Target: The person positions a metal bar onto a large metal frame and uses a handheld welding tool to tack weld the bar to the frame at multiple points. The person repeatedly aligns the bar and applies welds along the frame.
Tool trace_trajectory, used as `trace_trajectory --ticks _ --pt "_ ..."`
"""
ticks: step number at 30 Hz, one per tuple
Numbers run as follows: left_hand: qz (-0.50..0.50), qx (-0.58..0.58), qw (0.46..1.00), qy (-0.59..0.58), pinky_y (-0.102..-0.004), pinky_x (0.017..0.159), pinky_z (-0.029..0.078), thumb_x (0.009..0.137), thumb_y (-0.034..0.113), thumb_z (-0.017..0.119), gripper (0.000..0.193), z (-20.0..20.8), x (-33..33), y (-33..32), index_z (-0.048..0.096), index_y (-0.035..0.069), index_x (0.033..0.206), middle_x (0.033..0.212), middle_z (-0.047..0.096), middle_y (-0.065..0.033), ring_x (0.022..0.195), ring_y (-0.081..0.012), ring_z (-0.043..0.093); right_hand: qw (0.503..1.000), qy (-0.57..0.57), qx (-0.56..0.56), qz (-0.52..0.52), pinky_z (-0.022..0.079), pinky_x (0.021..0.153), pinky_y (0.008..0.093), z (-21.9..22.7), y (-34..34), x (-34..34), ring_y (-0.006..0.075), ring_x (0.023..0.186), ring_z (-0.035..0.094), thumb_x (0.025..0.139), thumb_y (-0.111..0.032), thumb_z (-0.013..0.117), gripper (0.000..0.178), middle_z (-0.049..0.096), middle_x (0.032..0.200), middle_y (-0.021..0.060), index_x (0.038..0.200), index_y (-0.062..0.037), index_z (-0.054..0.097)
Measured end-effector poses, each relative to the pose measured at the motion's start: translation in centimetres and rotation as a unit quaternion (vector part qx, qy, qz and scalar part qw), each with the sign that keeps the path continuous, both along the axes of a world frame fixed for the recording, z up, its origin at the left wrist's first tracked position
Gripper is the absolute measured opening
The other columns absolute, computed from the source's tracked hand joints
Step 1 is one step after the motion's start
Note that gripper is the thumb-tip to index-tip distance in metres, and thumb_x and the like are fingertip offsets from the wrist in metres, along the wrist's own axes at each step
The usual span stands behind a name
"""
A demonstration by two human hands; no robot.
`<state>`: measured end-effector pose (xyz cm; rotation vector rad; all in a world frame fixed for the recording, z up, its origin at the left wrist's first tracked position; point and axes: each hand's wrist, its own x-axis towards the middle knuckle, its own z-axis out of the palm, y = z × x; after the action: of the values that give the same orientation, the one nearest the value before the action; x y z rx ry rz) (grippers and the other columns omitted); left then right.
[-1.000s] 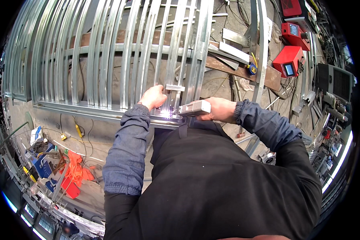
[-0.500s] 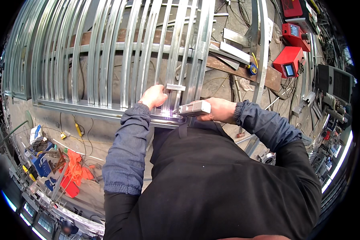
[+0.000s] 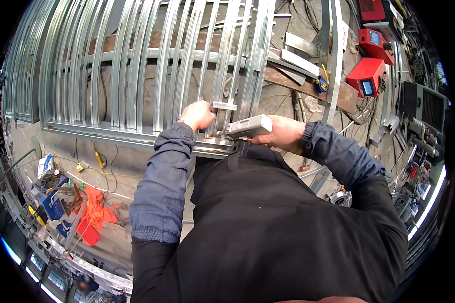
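While left hand (image 3: 197,114) fingers grip the metal grille (image 3: 136,76), right hand (image 3: 283,132) fingers around grey welding torch (image 3: 248,126).

So I've got a pale grey handheld welding gun (image 3: 247,127) lying roughly level, nozzle pointing left at the bottom rail of a silvery metal bar gate (image 3: 151,76), right beside a short crosspiece (image 3: 224,106).

Frame bars (image 3: 162,60): bright, smooth galvanised metal. Handheld tool (image 3: 247,127) at the frame's lower rail: matt grey plastic casing. Sleeves (image 3: 159,187) below it: blue woven cloth.
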<state>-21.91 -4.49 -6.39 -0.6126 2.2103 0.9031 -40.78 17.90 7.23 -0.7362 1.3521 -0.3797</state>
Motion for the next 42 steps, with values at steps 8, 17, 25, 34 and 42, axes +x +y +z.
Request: trace_trajectory --ticks 8,17,25,34,42 --pt "0.007 -0.004 1.000 0.009 -0.0501 0.101 0.057 0.088 0.023 0.062 0.036 -0.3 0.3 0.1 0.078 -0.005 0.105 0.113 0.076 -0.0291 0.112 -0.0443 0.072 0.999 -0.001 0.010 0.037 0.058 0.091 0.0377 -1.1 -1.4 1.0 0.0251 0.098 0.071 0.099 -0.032 0.076 0.050 0.077 0.111 0.0140 0.141 -0.0076 0.065" --pt "0.010 -0.001 1.000 0.010 -0.0518 0.100 0.056 0.088 0.021 0.060 0.034 -0.3 0.4 0.1 0.077 -0.004 0.105 0.110 0.075 -0.0298 0.108 -0.0464 0.072 1.000 -0.011 -0.007 0.027 0.058 0.094 0.0380 -1.6 -1.6 1.1 0.0266 0.104 0.071 0.099 -0.032 0.076 0.050 0.077 0.116 0.0150 0.141 -0.0088 0.065" --pt "0.007 -0.015 1.000 -0.019 -0.0482 0.104 0.057 0.090 0.023 0.062 0.036 -0.6 0.1 0.2 0.080 0.001 0.112 0.120 0.076 -0.0256 0.116 -0.0416 0.072 1.000 -0.012 -0.008 0.018 0.058 0.097 0.0386 -1.6 -1.6 0.9 0.0278 0.107 0.071 0.099 -0.033 0.076 0.051 0.076 0.121 0.0162 0.143 -0.0096 0.065" --pt "0.012 -0.018 1.000 -0.014 -0.0481 0.103 0.057 0.089 0.023 0.063 0.036 -0.4 0.2 0.3 0.080 0.001 0.111 0.118 0.077 -0.0258 0.115 -0.0413 0.073 0.999 -0.018 -0.021 0.029 0.057 0.098 0.0381 -2.3 -1.2 0.9 0.0279 0.108 0.071 0.099 -0.035 0.076 0.053 0.076 0.122 0.0158 0.145 -0.0106 0.064" --pt "0.005 -0.023 1.000 -0.021 -0.0475 0.103 0.057 0.090 0.024 0.064 0.036 0.5 -0.1 0.4 0.080 0.001 0.113 0.118 0.077 -0.0247 0.115 -0.0404 0.073 0.999 -0.007 -0.011 0.043 0.056 0.100 0.0384 -1.6 -1.4 0.9 0.0290 0.111 0.071 0.100 -0.034 0.075 0.053 0.076 0.124 0.0163 0.145 -0.0099 0.063"
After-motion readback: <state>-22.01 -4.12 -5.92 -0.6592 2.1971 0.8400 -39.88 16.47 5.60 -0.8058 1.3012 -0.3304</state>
